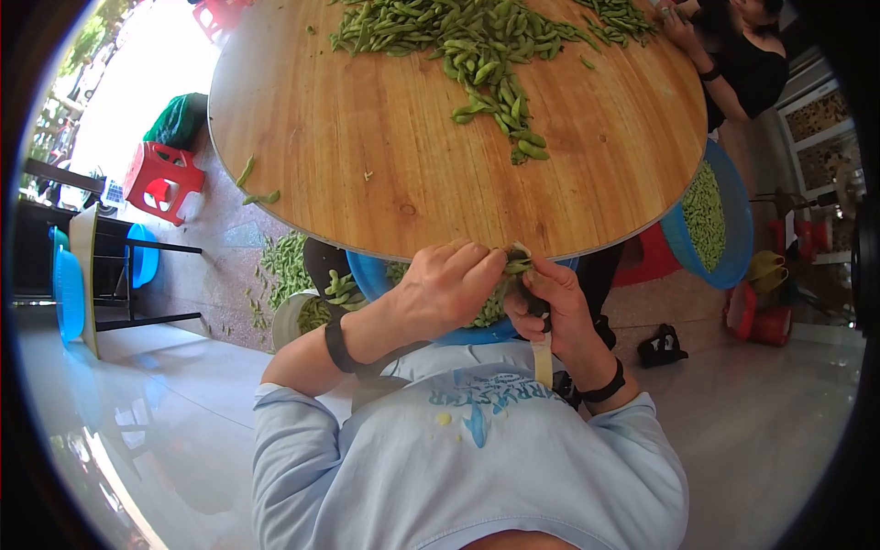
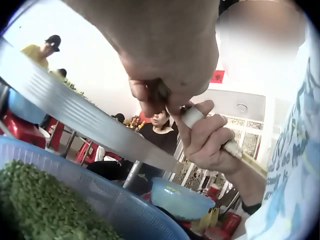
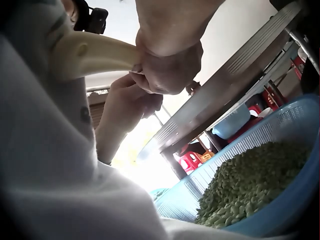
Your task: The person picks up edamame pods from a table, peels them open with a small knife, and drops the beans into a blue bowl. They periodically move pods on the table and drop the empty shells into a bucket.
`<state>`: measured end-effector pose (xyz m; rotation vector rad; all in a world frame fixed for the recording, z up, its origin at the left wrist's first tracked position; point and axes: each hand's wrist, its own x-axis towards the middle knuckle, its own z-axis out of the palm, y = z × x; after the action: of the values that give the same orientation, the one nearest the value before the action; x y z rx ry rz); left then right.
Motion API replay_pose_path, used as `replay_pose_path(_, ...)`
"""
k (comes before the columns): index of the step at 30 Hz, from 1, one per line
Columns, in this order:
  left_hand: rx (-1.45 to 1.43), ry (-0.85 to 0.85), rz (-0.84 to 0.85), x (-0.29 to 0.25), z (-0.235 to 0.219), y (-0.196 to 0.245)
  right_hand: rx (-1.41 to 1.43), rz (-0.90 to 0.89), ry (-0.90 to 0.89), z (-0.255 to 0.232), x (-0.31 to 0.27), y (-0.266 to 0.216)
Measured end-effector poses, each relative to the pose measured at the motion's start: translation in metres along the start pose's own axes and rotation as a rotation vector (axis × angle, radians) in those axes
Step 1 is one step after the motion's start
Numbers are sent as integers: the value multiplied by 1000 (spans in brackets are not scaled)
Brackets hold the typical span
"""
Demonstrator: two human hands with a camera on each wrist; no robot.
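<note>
some green pods (image 1: 519, 263) | between left fingers (image 1: 478, 264) and right fingers (image 1: 553, 277)

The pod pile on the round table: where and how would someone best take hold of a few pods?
Probably at the pod pile's narrow near tip, coming from the near side, pinching a few pods across their slim middles. That tip points toward the near table edge, with bare tabletop on both sides, leaving room to close in.

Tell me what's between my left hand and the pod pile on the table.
In the head view, only bare wooden tabletop separates your left hand from the pod pile.
</note>
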<state>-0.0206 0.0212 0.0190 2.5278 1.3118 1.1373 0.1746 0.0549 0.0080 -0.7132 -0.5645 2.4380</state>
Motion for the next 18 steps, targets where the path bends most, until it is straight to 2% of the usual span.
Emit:
replay_pose_path(1, -138, 53, -52, 1, 2, 0, -22, -39, -35, -1, 1, 0)
replay_pose_path(5, -158, 97, -88, 5, -1, 3, -83, -86, -60, 7, -1, -1)
replay_pose_path(7, -357, 115, -166, 8, -5, 4, -116, -138, -47, 11, -5, 1)
replay_pose_path(8, -356, 118, -165, 6, -3, 6, -119, -138, -49, 12, -6, 3)
replay_pose_path(10, -739, 171, -457, 3, 3, 10, -286, -278, -42, 15, -5, 3)
replay_pose_path(11, -737, 171, -456, 2, 4, 11, -285, -278, -44, 15, -4, 2)
replay_pose_path(13, -932, 123, -691, 0, 5, 13, -287, -258, -20, 12, -4, 1)
replay_pose_path(14, -931, 123, -691, 0, 3, 12, -287, -258, -21, 7, -3, -1)
replay_pose_path(16, -1300, -63, -1013, 1, -3, 7, -441, -279, -71, -3, -1, -3)
replay_pose_path(18, -1231, -74, -975, -2, 1, 6, -484, -300, -37, -4, -1, 0)
